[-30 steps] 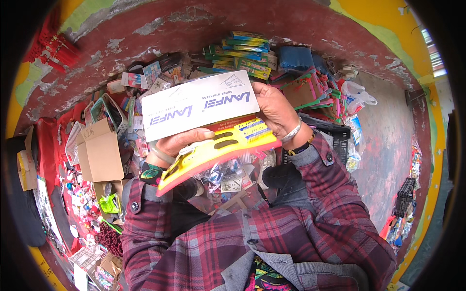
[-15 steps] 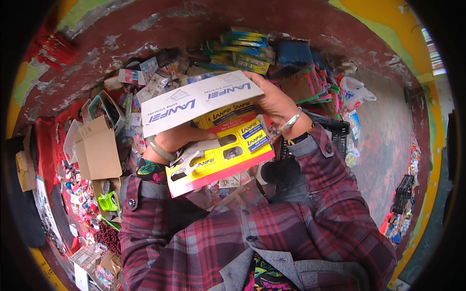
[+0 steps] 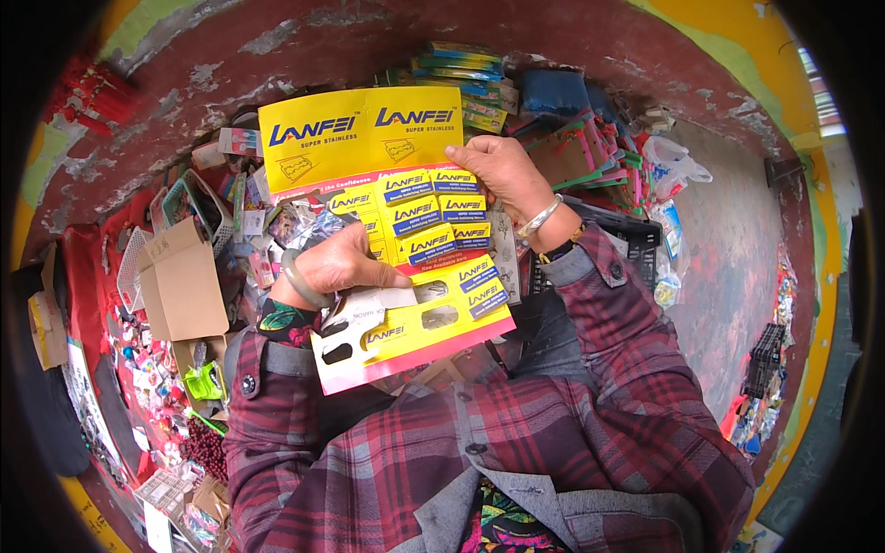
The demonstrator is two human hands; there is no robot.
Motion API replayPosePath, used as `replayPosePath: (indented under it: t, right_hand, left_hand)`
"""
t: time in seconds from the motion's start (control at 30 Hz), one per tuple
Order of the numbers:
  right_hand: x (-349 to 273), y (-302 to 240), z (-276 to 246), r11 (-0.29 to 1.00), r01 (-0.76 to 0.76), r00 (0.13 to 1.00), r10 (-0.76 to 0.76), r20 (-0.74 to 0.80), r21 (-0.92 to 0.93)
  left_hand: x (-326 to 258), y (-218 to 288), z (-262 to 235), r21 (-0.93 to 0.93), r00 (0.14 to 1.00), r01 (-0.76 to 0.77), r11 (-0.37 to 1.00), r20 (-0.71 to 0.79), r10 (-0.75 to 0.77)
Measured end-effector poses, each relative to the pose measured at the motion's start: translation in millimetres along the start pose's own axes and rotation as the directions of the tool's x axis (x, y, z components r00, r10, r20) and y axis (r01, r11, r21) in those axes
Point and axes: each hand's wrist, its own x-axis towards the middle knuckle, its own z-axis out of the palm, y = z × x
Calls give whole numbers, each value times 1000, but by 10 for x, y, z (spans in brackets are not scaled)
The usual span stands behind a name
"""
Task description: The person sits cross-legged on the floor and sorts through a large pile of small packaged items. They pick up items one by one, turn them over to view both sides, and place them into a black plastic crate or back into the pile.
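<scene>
A folding yellow and red display card of razor blades (image 3: 304, 180) stands opened out in front of me. Small blue-and-yellow blade packs (image 3: 418, 214) fill its middle panel. Its lower panel (image 3: 396, 355) has oval cut-outs, some holding packs and others showing bare holes, and a piece of its white backing is torn up. My left hand (image 3: 341, 263) grips the card around its left-middle part, thumb over the fold and other fingers hidden behind. At the upper right edge, my right hand (image 3: 509, 180) pinches the card between thumb and fingers.
A stack of flat colourful packages (image 3: 461, 69) lies beyond the card. To the right are pink-and-green edged boards (image 3: 585, 157), a black crate (image 3: 636, 244) and a white plastic bag (image 3: 675, 164). An open cardboard box (image 3: 189, 290) and baskets (image 3: 198, 207) stand at the left among small goods.
The top flap of the card has swung up and away, so its yellow front and the packs now show. My right hand has shifted lower along the right edge; the left keeps its grip.
</scene>
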Motion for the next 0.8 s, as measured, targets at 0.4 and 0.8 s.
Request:
replayPosePath:
  t: [0.4,0.8]
  right_hand:
    - [59,88,28,992,125,991,-126,-40,-20]
    - [5,-55,-61,989,98,968,-120,218,108]
  left_hand:
    - [54,-117,-56,-145,972,-231,962,-69,223]
    - [62,-56,-93,-182,878,-317,931,-427,215]
